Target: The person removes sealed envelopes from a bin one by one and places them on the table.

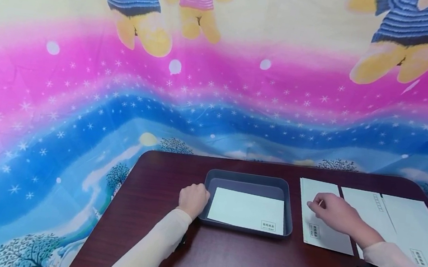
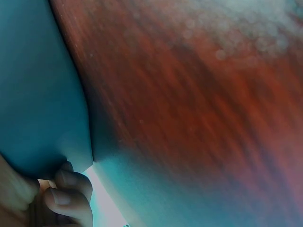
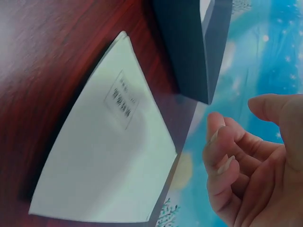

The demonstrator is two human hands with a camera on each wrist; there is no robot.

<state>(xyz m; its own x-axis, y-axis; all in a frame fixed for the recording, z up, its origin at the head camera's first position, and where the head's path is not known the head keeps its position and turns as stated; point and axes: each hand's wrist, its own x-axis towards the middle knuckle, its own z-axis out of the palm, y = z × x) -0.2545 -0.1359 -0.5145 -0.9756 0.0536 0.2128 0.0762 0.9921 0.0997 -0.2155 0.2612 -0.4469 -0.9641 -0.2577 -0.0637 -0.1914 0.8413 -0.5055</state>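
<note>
My left hand (image 1: 193, 200) is at the left side of a dark grey tray (image 1: 250, 179), its fingers curled at the rim. In the left wrist view, those fingers (image 2: 70, 198) hold the end of the tray's wall (image 2: 42, 94). A white envelope (image 1: 246, 209) with a small printed box lies flat inside the tray. Over the nearest stack of white envelopes (image 1: 328, 238), right of the tray, hovers my right hand (image 1: 336, 212). Its fingers (image 3: 222, 175) are loosely bent, thumb apart, with nothing between them.
Two more piles of white envelopes, a middle one (image 1: 360, 199) and a far right one (image 1: 412, 214), lie side by side on the dark red-brown table (image 1: 236, 264). A patterned cloth (image 1: 221, 84) with bears and snowflakes hangs behind the table.
</note>
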